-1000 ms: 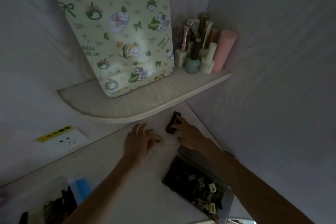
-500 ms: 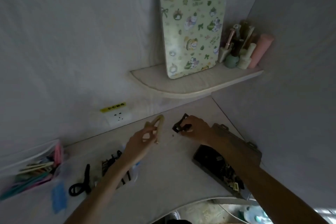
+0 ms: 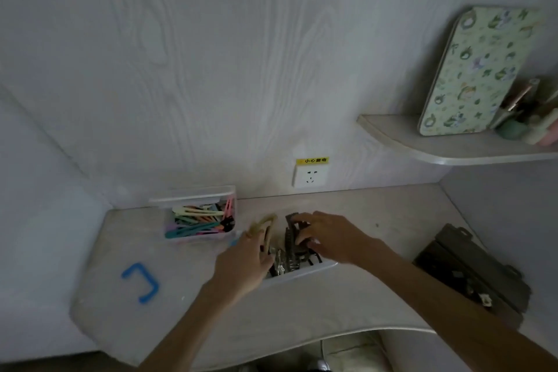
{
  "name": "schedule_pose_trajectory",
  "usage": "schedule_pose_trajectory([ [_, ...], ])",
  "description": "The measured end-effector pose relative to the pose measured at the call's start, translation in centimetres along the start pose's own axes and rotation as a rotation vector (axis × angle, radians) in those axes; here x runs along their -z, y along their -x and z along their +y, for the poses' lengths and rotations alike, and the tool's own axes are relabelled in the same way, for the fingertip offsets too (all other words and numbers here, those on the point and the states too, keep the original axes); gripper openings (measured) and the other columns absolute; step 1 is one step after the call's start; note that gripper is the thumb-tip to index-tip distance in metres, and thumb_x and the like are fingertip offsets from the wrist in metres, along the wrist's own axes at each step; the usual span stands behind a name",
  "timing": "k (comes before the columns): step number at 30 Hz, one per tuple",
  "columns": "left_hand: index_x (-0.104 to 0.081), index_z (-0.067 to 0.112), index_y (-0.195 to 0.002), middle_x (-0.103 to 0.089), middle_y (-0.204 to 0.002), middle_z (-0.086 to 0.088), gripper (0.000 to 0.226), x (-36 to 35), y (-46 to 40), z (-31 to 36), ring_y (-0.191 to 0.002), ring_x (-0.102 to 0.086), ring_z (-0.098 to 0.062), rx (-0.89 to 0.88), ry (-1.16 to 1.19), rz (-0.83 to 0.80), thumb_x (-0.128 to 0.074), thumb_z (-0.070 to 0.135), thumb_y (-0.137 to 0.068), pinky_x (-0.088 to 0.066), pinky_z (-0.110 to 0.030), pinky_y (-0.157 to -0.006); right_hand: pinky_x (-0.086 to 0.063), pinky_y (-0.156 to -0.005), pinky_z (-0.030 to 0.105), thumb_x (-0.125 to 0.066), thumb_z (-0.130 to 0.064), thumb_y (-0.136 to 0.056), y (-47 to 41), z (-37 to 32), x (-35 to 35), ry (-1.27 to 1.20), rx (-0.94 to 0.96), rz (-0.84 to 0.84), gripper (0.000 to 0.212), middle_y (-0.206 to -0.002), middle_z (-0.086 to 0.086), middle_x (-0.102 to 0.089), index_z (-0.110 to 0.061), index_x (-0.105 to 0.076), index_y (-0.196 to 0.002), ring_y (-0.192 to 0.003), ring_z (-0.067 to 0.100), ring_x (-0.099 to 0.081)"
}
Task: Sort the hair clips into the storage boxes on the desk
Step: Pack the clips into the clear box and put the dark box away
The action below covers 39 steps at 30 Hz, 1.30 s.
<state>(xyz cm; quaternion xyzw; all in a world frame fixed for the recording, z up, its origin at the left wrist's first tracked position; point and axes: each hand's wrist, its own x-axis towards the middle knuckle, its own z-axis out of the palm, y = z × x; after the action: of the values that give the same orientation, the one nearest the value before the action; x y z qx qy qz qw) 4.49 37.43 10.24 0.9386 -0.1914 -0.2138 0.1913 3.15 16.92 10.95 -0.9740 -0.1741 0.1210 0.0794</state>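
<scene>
My left hand (image 3: pixel 244 263) holds a beige hair clip (image 3: pixel 265 225) over the left end of a clear storage box (image 3: pixel 305 271) filled with dark claw clips. My right hand (image 3: pixel 329 235) grips a black claw clip (image 3: pixel 292 225) just above the same box. Behind and to the left stands a second clear storage box (image 3: pixel 199 214) with several pastel flat clips lying in it. At the desk's right end lies a dark open tin (image 3: pixel 471 269) with a few small clips inside.
A blue handle-shaped piece (image 3: pixel 141 281) lies on the desk (image 3: pixel 362 296) at the left. A wall socket (image 3: pixel 309 176) sits behind the boxes. At upper right, a corner shelf (image 3: pixel 437 148) carries a patterned board (image 3: pixel 480 69) and cosmetics bottles (image 3: pixel 528 124). The desk's curved front edge is near me.
Both hands have carried their clips leftward from the desk's corner to over the box of dark clips. The view swung left, so the shelf now sits at the right edge.
</scene>
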Motion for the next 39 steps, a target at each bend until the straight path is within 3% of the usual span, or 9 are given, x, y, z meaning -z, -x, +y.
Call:
schedule_pose_trajectory([
  [6,-0.039,0.027,-0.138,-0.057,-0.129,0.002,0.044,0.1,0.1,0.6,-0.111,-0.057,-0.017,-0.061,-0.052,-0.185,-0.038,0.042,-0.096,-0.042,-0.029,-0.083,-0.04,-0.096,0.027,-0.043,-0.008,-0.093,-0.7,-1.0,0.5,0.017,-0.119,0.038,0.039,-0.145,-0.006,-0.039,-0.027,-0.056,-0.125,-0.125,0.014,-0.044],
  [8,-0.049,0.028,-0.132,-0.058,-0.13,0.004,0.038,0.6,-0.2,-0.4,-0.113,-0.057,-0.016,-0.073,-0.027,-0.198,-0.036,0.039,-0.098,-0.043,-0.033,-0.092,-0.033,-0.107,0.03,-0.036,-0.03,-0.099,-0.5,-1.6,0.1,-0.066,-0.153,0.057,0.04,-0.151,-0.006,-0.032,-0.029,-0.04,-0.138,-0.134,0.014,-0.037],
  [11,-0.054,0.03,-0.127,-0.06,-0.126,0.008,0.034,1.3,-0.2,-2.5,-0.111,-0.059,-0.012,-0.131,0.009,-0.179,-0.038,0.037,-0.098,-0.047,-0.033,-0.095,-0.012,-0.118,0.04,0.003,-0.077,-0.072,-1.0,-2.8,-2.2,-0.094,-0.193,-0.052,0.089,-0.158,-0.007,-0.007,-0.033,-0.012,-0.147,-0.145,0.014,-0.012],
  [15,-0.062,0.024,-0.115,-0.066,-0.114,0.008,0.027,2.4,0.1,-7.1,-0.106,-0.062,-0.012,-0.06,0.212,-0.013,-0.048,0.033,-0.095,-0.05,-0.032,-0.091,-0.004,-0.117,0.048,0.023,-0.089,-0.045,-1.7,-3.2,-5.5,-0.053,-0.246,-0.125,0.12,-0.159,-0.005,0.003,-0.033,-0.008,-0.148,-0.146,0.015,0.004],
  [19,-0.068,0.02,-0.104,-0.07,-0.104,0.0,0.018,2.5,2.1,-14.0,-0.098,-0.066,-0.019,0.187,0.43,0.273,-0.057,0.023,-0.09,-0.052,-0.035,-0.086,-0.002,-0.116,0.051,-0.012,-0.081,-0.076,-1.9,-3.4,-4.7,-0.041,-0.278,-0.156,0.089,-0.159,-0.003,-0.002,-0.029,-0.015,-0.147,-0.146,0.019,0.001],
  [26,-0.054,0.014,-0.127,-0.051,-0.132,-0.015,0.043,-1.0,7.2,-23.0,-0.119,-0.05,-0.032,0.566,0.496,0.574,-0.061,0.006,-0.085,-0.041,-0.042,-0.1,-0.044,-0.087,0.027,-0.044,-0.029,-0.09,-4.9,-10.7,-4.3,-0.055,0.204,0.425,0.026,-0.108,0.001,-0.065,-0.018,-0.063,-0.105,-0.104,0.017,-0.056],
  [29,-0.044,0.008,-0.135,-0.043,-0.137,-0.02,0.057,-1.3,7.8,-24.3,-0.124,-0.043,-0.038,0.671,0.526,0.573,-0.063,0.005,-0.082,-0.038,-0.045,-0.104,-0.051,-0.087,0.034,-0.05,-0.013,-0.089,-8.5,-14.9,-5.9,-0.082,0.371,0.268,0.022,-0.105,0.004,-0.066,-0.014,-0.066,-0.104,-0.102,0.02,-0.06],
  [35,-0.021,-0.003,-0.144,-0.03,-0.147,-0.022,0.073,-2.7,9.1,-24.2,-0.133,-0.034,-0.037,0.867,1.031,0.532,-0.063,0.004,-0.084,-0.032,-0.043,-0.11,-0.025,-0.113,0.036,-0.042,-0.029,-0.096,-15.1,-19.9,-9.4,-0.203,-0.205,-0.489,0.062,-0.154,0.014,-0.015,-0.001,-0.015,-0.145,-0.139,0.031,-0.023],
  [39,-0.021,0.002,-0.145,-0.03,-0.149,-0.018,0.066,-2.1,9.1,-23.9,-0.134,-0.035,-0.033,0.875,1.169,0.455,-0.056,0.007,-0.09,-0.033,-0.041,-0.109,-0.023,-0.113,0.034,-0.045,-0.032,-0.093,-15.9,-21.0,-11.0,-0.43,-0.381,-0.472,0.06,-0.152,0.01,-0.018,-0.008,-0.024,-0.145,-0.14,0.028,-0.02],
])
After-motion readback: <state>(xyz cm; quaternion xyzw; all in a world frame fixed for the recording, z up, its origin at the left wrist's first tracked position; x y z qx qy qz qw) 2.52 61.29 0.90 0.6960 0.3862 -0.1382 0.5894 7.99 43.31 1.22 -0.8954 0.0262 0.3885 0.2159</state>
